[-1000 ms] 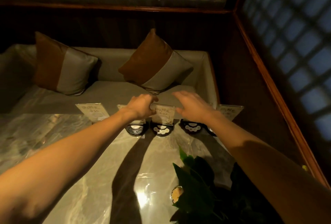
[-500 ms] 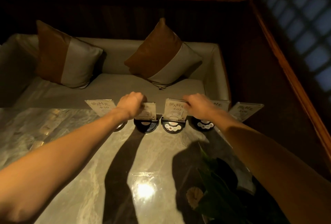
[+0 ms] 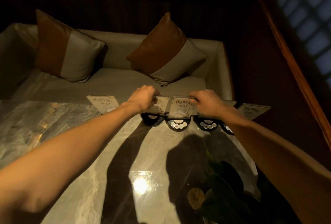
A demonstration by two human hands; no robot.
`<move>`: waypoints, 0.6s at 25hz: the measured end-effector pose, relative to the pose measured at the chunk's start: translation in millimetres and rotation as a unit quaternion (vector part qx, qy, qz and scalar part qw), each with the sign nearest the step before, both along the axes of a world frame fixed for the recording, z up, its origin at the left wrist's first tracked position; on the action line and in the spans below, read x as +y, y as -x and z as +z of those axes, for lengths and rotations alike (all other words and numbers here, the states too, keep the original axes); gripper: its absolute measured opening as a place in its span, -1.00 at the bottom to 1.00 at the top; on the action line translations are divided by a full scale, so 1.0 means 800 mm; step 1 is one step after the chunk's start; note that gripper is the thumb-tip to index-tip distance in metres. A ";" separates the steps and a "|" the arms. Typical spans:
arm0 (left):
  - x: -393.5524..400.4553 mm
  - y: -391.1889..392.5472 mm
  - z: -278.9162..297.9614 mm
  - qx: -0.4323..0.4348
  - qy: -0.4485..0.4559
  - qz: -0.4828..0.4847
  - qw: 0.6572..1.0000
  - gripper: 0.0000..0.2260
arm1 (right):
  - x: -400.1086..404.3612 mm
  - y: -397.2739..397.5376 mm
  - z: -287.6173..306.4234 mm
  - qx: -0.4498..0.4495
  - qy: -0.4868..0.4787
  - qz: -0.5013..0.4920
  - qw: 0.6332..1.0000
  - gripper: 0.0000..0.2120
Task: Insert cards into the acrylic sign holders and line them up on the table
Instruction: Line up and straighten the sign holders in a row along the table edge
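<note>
Several acrylic sign holders on round black bases stand in a row along the far edge of the marble table [image 3: 75, 152]. My left hand [image 3: 143, 98] grips the top of the second holder [image 3: 160, 105] from the left. My right hand [image 3: 207, 102] pinches the top right corner of the middle holder [image 3: 180, 107], whose card reads 02. The leftmost holder [image 3: 103, 103] shows a card reading 10. Another holder [image 3: 252, 111] stands at the far right, and one more is mostly hidden behind my right hand.
A grey bench seat [image 3: 116, 84] with two brown-and-grey cushions [image 3: 66, 52] [image 3: 168, 52] runs behind the table. A dark leafy plant with a yellow flower [image 3: 220, 191] stands on the table at the near right. A wooden-framed lattice wall [image 3: 302, 17] closes the right side.
The view has shifted slightly. My right hand has slid left onto the middle holder's top corner, and my left hand has stayed on the second holder.
</note>
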State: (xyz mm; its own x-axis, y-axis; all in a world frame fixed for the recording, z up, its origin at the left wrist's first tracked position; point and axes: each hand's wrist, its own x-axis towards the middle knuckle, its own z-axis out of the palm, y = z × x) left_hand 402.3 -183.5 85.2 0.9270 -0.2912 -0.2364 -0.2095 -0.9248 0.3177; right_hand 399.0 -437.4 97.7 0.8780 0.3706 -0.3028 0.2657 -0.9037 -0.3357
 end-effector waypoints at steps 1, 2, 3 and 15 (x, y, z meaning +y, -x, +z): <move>0.002 -0.001 -0.002 0.005 0.005 0.003 1.000 -0.80 | -0.001 0.000 0.000 0.002 -0.001 -0.004 1.000 -0.83; 0.004 -0.002 -0.003 0.011 0.007 0.006 1.000 -0.80 | -0.001 -0.001 0.001 -0.002 0.000 -0.005 1.000 -0.83; 0.007 -0.003 -0.003 0.017 0.008 0.008 1.000 -0.80 | -0.002 -0.003 0.002 -0.009 0.003 -0.005 1.000 -0.82; -0.004 -0.001 -0.006 0.004 0.026 0.019 0.999 -0.78 | -0.018 -0.001 0.004 -0.015 0.039 -0.002 0.999 -0.84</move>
State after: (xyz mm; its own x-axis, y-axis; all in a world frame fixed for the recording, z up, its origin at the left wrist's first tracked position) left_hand 403.5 -186.5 80.5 0.9358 -0.2678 -0.2290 -0.1717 -0.9141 0.3675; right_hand 399.9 -451.9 100.7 0.8889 0.3426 -0.3042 0.2700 -0.9281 -0.2564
